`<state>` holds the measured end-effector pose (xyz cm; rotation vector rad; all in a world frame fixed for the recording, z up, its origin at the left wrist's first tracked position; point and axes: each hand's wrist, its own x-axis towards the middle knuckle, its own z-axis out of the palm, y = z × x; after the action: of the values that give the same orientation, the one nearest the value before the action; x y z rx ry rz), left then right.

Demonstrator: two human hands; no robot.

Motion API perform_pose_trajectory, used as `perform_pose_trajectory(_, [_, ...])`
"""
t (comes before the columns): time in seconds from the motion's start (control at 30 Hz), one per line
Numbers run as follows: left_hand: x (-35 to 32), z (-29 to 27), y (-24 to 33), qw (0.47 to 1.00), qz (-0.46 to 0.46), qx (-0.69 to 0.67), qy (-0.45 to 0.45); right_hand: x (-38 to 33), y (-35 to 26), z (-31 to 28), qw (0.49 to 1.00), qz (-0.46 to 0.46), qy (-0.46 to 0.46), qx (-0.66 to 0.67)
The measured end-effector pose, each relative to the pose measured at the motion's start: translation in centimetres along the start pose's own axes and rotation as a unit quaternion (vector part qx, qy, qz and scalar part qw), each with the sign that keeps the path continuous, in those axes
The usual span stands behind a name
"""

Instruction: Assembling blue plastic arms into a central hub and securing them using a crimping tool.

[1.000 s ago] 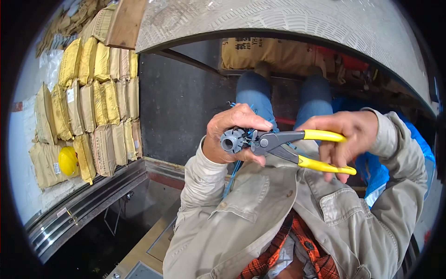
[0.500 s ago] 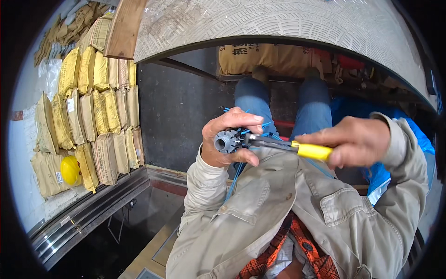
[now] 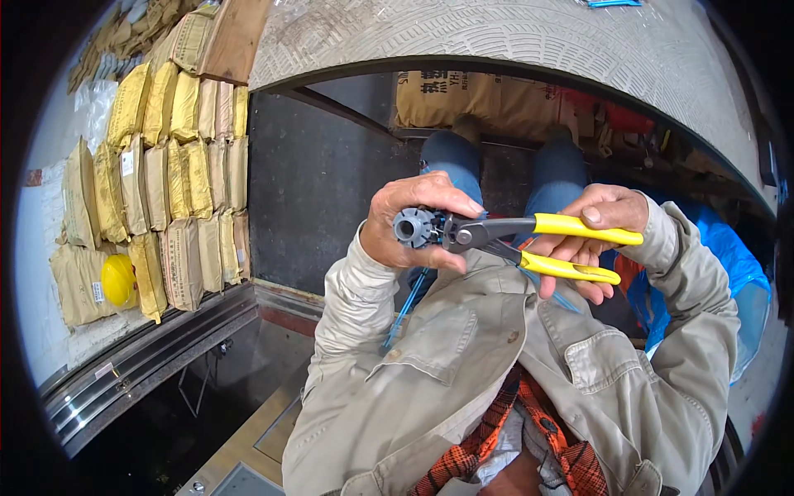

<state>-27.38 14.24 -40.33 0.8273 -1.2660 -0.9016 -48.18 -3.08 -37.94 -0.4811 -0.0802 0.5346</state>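
My left hand [image 3: 405,211] is closed around a grey round plastic piece [image 3: 408,227] with a hollow centre and a toothed rim. Thin blue strands [image 3: 405,307] hang from below that hand over my jacket. In my right hand [image 3: 608,217] are yellow-handled pliers [image 3: 583,227], their handles spread apart, with fingers passing between and behind them. The dark metal head of the pliers lies right against the side of the grey piece, between my left thumb and fingers. What the jaws are on is hidden.
A table with a patterned grey top [image 3: 529,41] stands in front of me, over my knees. To the left are stacked paper sacks [image 3: 178,190] and a yellow hard hat [image 3: 119,279]. A blue plastic bag [image 3: 728,248] lies beside my right arm.
The pliers' handles have gone from squeezed together to spread wide, and my right fingers have loosened. The grey piece stays in my left hand, slightly further right and higher.
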Motion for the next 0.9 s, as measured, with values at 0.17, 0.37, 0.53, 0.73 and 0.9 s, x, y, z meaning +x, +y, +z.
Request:
perform_pose_trajectory(0.17, [0.3, 0.6, -0.3, 0.999, 0.011, 0.017, 0.031, -1.2, -2.2, 1.5, 0.994, 0.0, 0.084, -0.068])
perform_pose_trajectory(0.37, [-0.1, 1.2, 0.1, 0.991, 0.0, 0.065, 0.118, 0.0, -4.2, 7.8, 0.469, 0.05, 0.203, -0.858])
perform_pose_trajectory(0.53, [0.4, 2.2, 0.2, 0.985, -0.003, 0.099, 0.141, 0.2, -1.9, 6.1, 0.222, -0.063, 0.306, -0.924])
perform_pose_trajectory(0.73, [0.4, 3.0, 0.2, 0.973, 0.003, 0.095, 0.211, 0.7, -2.0, 6.0, 0.222, -0.045, 0.297, -0.928])
perform_pose_trajectory(0.9, [-0.2, 2.6, 0.0, 0.971, 0.019, 0.104, 0.215, 1.4, -2.1, 5.2, 0.214, -0.037, 0.282, -0.934])
